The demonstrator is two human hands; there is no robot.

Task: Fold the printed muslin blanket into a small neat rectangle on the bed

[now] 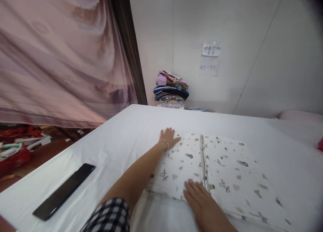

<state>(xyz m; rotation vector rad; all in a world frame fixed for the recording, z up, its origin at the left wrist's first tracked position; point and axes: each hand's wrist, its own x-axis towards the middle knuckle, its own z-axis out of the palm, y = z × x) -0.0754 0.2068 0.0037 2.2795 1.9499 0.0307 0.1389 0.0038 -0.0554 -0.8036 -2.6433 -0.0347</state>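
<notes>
A white cloth printed with small starfish and shell-like figures [227, 178] lies folded on the table, its two sides meeting along a seam near the middle. My left hand [168, 137] rests flat at the cloth's far left corner, fingers spread, with a bracelet at the wrist. Palm down, my right hand [199, 200] presses on the near edge just left of the seam, its fingers stretched out. Neither hand grips anything. The cloth's layers under my hands are hidden.
A long dark flat object [64, 191] lies on the white-covered table [116, 141] at left. Behind the far edge stands a stack of folded fabrics [171, 89]. A pink curtain [63, 57] hangs at left. Paper signs [211, 51] are on the wall.
</notes>
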